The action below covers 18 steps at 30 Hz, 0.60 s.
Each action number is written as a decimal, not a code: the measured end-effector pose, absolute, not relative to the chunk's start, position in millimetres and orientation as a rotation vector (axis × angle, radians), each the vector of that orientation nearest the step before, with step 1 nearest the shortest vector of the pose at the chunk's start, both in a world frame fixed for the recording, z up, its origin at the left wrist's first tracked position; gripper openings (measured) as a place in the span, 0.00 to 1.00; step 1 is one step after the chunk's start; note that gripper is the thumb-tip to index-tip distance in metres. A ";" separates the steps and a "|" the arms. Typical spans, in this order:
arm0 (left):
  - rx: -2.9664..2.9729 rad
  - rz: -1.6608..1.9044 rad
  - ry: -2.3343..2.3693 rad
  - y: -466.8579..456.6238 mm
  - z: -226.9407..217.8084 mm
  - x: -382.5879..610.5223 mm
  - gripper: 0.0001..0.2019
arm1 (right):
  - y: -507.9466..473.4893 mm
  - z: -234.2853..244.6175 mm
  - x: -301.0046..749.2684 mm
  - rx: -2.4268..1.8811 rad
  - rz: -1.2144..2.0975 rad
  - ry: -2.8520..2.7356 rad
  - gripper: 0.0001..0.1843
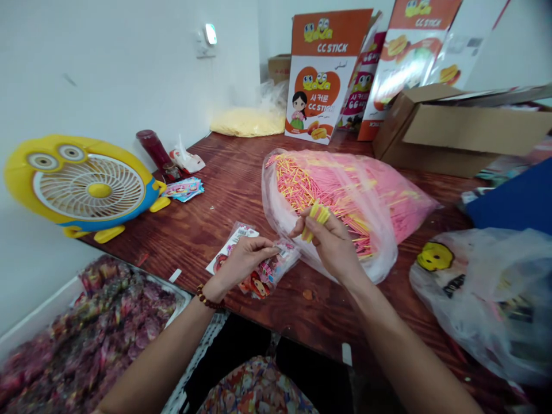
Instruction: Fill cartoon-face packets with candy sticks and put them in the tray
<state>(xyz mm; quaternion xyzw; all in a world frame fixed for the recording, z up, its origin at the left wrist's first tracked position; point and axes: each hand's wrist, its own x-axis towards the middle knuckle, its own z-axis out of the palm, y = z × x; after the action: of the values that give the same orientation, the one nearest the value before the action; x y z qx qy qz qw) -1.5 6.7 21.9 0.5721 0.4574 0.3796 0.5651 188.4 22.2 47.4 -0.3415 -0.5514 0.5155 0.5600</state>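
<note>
My right hand (338, 247) is closed round a small bundle of short yellow and pink sticks (317, 219), held upright in front of a large clear bag (269, 192). That bag lies on its side with its mouth open, full of loose pink and yellow sticks (297, 184). My left hand (245, 261), a bead bracelet at its wrist, is closed with fingertips pinched at the edge of a clear printed packet (261, 284). The packet shows cartoon figures and rests low over the table. More printed packets (235, 238) lie flat beneath my left hand.
A yellow and blue fan (95, 184) stands at the left. Below it, a white crate (179, 299) holds many wrapped pieces. Printed cartons (319, 75) and an open cardboard box (470, 132) stand behind. A white plastic bag (478, 287) lies at the right.
</note>
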 end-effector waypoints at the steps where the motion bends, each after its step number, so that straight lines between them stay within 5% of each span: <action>1: 1.332 0.903 1.057 5.7 21.0 0.5 0.14 | 19.8 49.5 185.7 -0.745 1.248 -1.192 0.08; 18: 1.307 1.129 1.010 6.6 9.8 17.1 0.14 | 4.0 27.5 171.9 -0.853 1.268 -1.269 0.09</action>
<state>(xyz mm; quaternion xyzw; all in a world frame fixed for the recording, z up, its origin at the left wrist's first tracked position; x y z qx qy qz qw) 17.1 6.6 9.8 0.5499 0.4248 0.4751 0.5399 171.9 4.0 27.5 -0.3598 -0.5351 0.5348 0.5461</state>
